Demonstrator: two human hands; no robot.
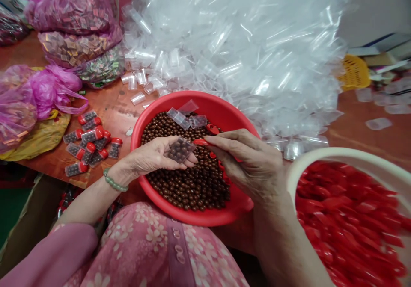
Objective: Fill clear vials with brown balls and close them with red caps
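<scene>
One clear plastic vial (188, 144), part-filled with brown balls (178, 151), tilted in the left hand (147, 156); one red plastic cap (201, 142), pinched in the right hand (247, 163), touching the vial at its 3 o'clock.

A candy basin (192, 101) sits left of a cap tub (321, 158), before plastic tubes (224, 43).

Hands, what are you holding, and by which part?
Left hand: a clear tube of brown balls, gripped around its middle. Right hand: a red cap, pinched at one end.
</scene>
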